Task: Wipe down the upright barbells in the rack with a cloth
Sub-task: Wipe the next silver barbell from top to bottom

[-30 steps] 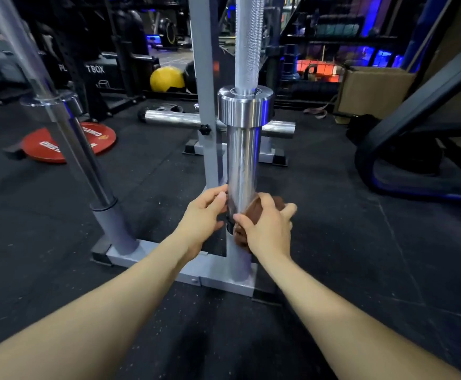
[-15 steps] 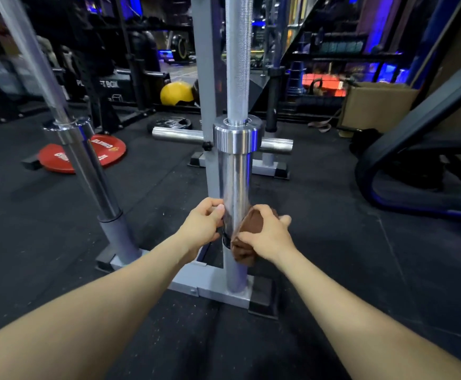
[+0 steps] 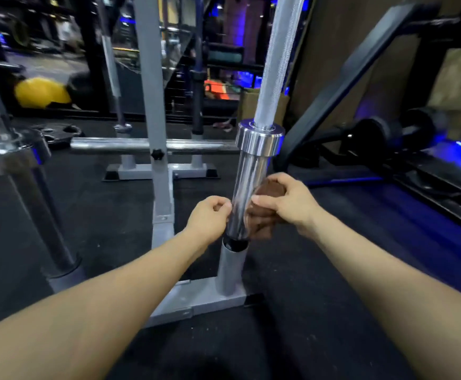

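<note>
A chrome barbell [image 3: 251,174] stands upright with its sleeve in a grey tube of the floor rack [image 3: 215,297]. My right hand [image 3: 289,204] grips a brown cloth [image 3: 265,215] and presses it against the right side of the sleeve, just above the tube. My left hand [image 3: 210,218] has its fingers curled against the left side of the sleeve at the same height. A second barbell [image 3: 29,187] leans in the rack at the far left, blurred.
The rack's grey post [image 3: 155,133] rises behind the hands. A horizontal chrome bar [image 3: 114,145] lies on a low stand farther back. A black bench frame [image 3: 361,78] slants at the right. A yellow ball [image 3: 41,93] and a weight plate [image 3: 59,131] lie at the back left.
The view has swung left and closer, so the barbell now sits right of centre and tilts. Both hands stay low on the sleeve, with the cloth a little higher against it.
</note>
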`<state>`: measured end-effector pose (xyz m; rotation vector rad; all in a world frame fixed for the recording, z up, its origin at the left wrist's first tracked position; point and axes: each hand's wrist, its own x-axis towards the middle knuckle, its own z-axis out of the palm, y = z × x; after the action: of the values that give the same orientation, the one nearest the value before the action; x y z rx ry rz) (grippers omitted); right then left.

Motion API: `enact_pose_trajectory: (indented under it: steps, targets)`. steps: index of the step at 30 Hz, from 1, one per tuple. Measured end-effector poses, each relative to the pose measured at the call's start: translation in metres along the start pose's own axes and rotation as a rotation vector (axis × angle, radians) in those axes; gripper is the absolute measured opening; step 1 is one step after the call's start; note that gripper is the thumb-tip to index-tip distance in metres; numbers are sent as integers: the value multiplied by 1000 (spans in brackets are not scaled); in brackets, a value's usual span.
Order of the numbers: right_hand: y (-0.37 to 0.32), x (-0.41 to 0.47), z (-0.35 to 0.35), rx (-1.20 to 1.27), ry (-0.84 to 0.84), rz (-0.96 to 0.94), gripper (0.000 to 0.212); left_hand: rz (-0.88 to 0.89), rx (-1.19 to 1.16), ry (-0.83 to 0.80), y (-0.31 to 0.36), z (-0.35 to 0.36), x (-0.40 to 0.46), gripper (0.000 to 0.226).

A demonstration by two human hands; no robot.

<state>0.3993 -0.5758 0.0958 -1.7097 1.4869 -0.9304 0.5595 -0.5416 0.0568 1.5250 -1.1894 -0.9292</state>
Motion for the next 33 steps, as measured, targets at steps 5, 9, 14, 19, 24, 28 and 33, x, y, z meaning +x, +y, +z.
enact_pose_trajectory:
  steps: [5, 9, 14, 19, 24, 28, 33]
  targets:
    - [-51, -18, -7, 50, 216, -3, 50, 123, -38, -126, 6, -17, 3, 31]
    - [-70, -28, 4, 57, 332, 84, 52, 161, -6, -247, 15, -38, -1, 37]
    - [-77, -32, 13, -113, 365, 57, 33, 154, 27, -316, 1, -35, 7, 44]
    - [-10, -31, 46, -311, 239, 71, 41, 234, -22, -334, -25, -12, 13, 50]
    - [26, -35, 69, -299, 125, 168, 41, 257, -10, -278, -31, -13, 9, 55]
    - [-12, -29, 35, -272, 267, -6, 34, 225, -61, -255, -28, -12, 12, 45]
    - [-44, -27, 20, -254, 384, -146, 40, 207, -74, -262, -41, -15, 20, 40]
